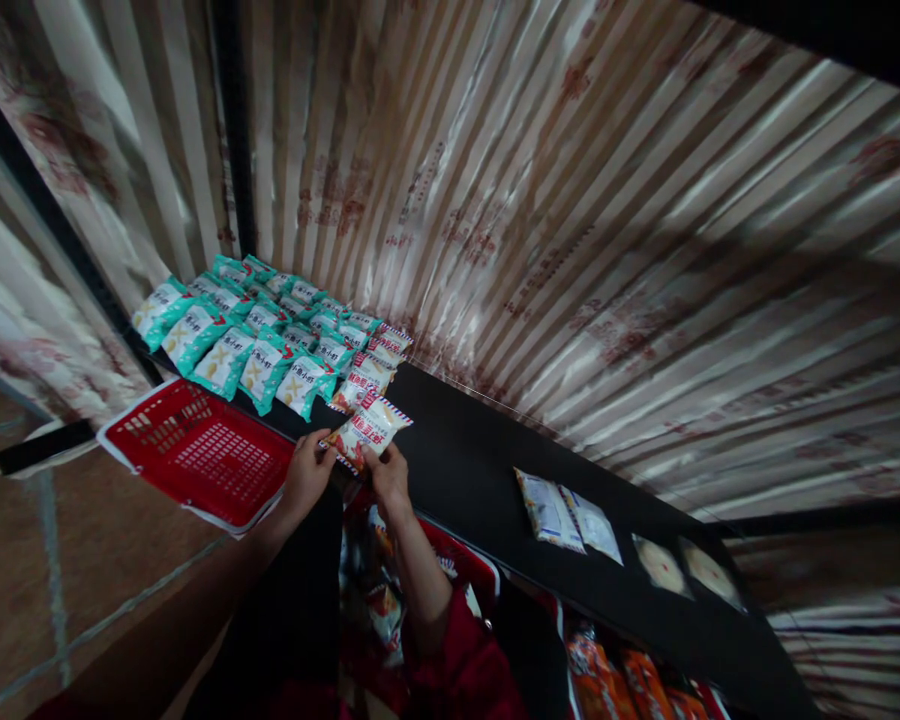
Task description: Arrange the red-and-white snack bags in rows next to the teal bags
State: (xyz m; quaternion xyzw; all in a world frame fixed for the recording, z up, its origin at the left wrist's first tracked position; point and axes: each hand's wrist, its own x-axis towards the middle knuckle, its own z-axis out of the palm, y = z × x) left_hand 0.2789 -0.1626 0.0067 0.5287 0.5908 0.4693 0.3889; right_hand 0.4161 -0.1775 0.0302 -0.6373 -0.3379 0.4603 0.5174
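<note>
Between my two hands is a white snack bag (367,430) with red lettering and a striped edge, held at the front of the black shelf (457,440). My left hand (311,468) pinches its lower left corner. On its lower right side, my right hand (388,475) grips with the thumb on top. Behind it, similar white and red snack bags (373,372) lie in a row running toward the curtain. Just left of that row are several teal and white snack bags (261,368), laid out in rows.
An empty red basket (225,455) sits left, below the shelf edge. Another red basket (465,560) with packets is under my right arm. Farther right on the shelf are two pale packets (551,510) and two round-looking packs (660,565). Orange packets (600,675) fill a lower basket. A curtain (495,200) hangs behind.
</note>
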